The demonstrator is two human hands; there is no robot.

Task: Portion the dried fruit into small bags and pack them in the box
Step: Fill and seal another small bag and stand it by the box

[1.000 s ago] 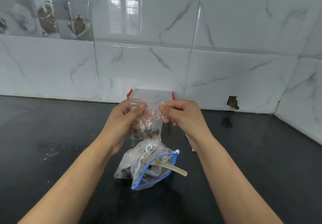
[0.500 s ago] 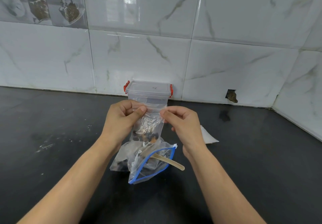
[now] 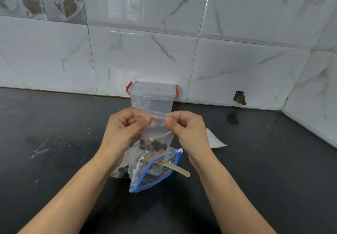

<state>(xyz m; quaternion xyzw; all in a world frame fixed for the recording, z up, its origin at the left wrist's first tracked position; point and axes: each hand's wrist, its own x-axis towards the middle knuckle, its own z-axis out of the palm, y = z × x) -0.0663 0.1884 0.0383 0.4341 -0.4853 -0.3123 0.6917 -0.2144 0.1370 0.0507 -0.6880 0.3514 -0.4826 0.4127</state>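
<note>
The hands have dropped a little since a second ago, so the lidded plastic box (image 3: 152, 95) against the wall now shows above them. The left hand (image 3: 124, 131) pinches one top corner of the small zip bag (image 3: 156, 135), the right hand (image 3: 187, 130) the other, holding it up over the big blue-edged bag (image 3: 155, 171) and its wooden scoop (image 3: 175, 168). The fruit sags at the bottom; the film looks light, limp and slick, so the stiffer seal strip is the place to hold.
</note>
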